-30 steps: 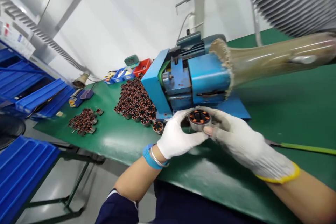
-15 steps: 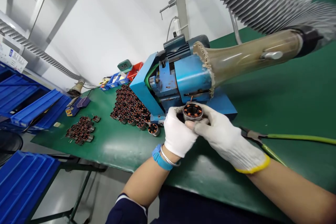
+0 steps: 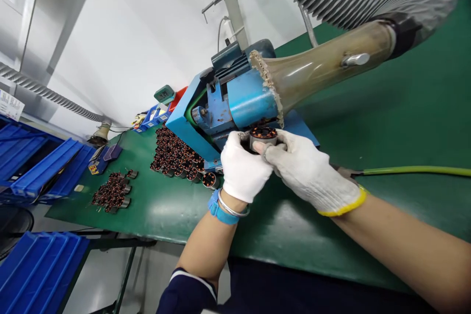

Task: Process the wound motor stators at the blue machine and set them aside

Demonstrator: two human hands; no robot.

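White-gloved left hand [image 3: 245,169] and right hand [image 3: 305,164], frame centre, grip copper-wound stator [image 3: 263,139] from both sides, likely for steadiness.

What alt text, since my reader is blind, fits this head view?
White-gloved left hand and right hand hold a round orange-black metal part before a blue metal machine on a green table, similar parts clustered leftward.

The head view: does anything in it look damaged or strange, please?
Two things: the joint edge between tan duct and blue machine is ragged and crusty, perhaps rough sealant; and the right hand shows a bare thumb tip beyond its white glove.
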